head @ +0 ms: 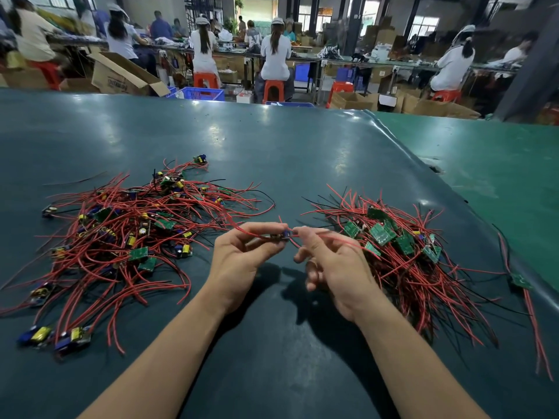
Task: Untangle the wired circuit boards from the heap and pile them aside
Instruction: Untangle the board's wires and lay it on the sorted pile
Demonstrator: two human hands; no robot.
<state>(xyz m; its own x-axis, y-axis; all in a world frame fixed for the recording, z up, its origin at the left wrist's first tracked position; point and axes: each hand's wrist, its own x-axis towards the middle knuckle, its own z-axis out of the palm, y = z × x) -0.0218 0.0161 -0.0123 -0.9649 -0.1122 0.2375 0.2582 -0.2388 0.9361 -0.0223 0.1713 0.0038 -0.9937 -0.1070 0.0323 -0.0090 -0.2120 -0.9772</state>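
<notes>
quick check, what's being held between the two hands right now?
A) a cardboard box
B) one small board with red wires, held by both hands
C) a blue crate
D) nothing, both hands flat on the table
B: the left hand and right hand both pinch one small circuit board with red wires, raised between the tangled heap and the sorted pile.

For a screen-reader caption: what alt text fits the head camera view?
A person's left hand and right hand pinch one small circuit board by its red wires above a dark green table. A tangled heap lies to the left, a sorted pile to the right.
</notes>
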